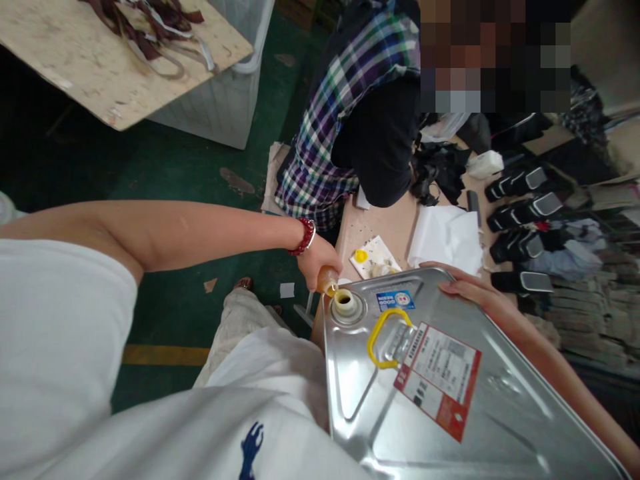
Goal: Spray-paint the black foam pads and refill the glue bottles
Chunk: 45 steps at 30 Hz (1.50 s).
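Observation:
My left hand [320, 255], with a red bead bracelet at the wrist, is closed around a small amber-tinted bottle [327, 279]. The bottle is tilted, its mouth right beside the open spout [344, 303] of a large square metal can [350, 387]. Whether liquid is running between them I cannot tell. The can has a yellow handle [373, 343] and a red-and-white label [440, 377], and its top faces me. My right hand [457, 283] grips the can's far edge, with the fingers over the rim and part of the hand hidden behind it.
Another person in a checked vest [320, 133] sits at the work table [385, 223]. On it lie a white card with a yellow cap [361, 256], white paper [445, 237] and black scraps [440, 167]. Several black objects line the right side. A board [65, 60] rests over a grey bin [215, 107].

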Each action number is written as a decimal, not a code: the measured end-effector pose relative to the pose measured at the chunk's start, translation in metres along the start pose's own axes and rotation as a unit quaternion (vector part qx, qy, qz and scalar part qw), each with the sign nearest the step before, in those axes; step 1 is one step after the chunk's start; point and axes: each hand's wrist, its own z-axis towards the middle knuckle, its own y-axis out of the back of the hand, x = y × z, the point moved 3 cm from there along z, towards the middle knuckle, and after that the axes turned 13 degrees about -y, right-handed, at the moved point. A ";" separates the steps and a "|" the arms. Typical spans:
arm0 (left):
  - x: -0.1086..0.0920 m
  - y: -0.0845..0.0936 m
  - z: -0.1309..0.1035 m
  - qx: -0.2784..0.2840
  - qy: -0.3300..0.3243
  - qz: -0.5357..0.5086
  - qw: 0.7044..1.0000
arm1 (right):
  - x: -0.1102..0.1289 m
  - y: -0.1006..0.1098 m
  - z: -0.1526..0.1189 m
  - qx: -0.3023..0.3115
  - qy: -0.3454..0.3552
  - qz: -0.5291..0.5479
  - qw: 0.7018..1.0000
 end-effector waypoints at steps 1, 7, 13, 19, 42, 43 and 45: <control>-0.005 0.000 -0.002 0.003 -0.001 0.002 1.000 | -0.002 0.002 0.001 0.009 -0.007 0.006 1.000; -0.022 -0.003 -0.018 0.004 -0.022 0.004 1.000 | -0.010 0.012 0.008 0.029 0.013 0.018 0.999; -0.015 -0.010 -0.029 -0.086 0.038 0.073 0.993 | -0.014 0.019 0.001 0.012 0.035 0.024 0.999; -0.020 -0.019 -0.025 -0.165 0.069 0.025 0.984 | -0.018 0.025 -0.012 0.000 0.037 0.049 0.998; -0.042 -0.016 0.022 -0.152 0.032 -0.042 0.987 | -0.054 0.066 -0.049 -0.047 0.050 0.170 0.983; -0.044 -0.014 0.024 -0.130 0.032 -0.028 0.991 | -0.056 0.068 -0.050 -0.045 0.055 0.169 0.983; -0.047 -0.011 0.028 -0.086 0.032 -0.007 0.996 | -0.060 0.072 -0.049 -0.035 0.064 0.167 0.983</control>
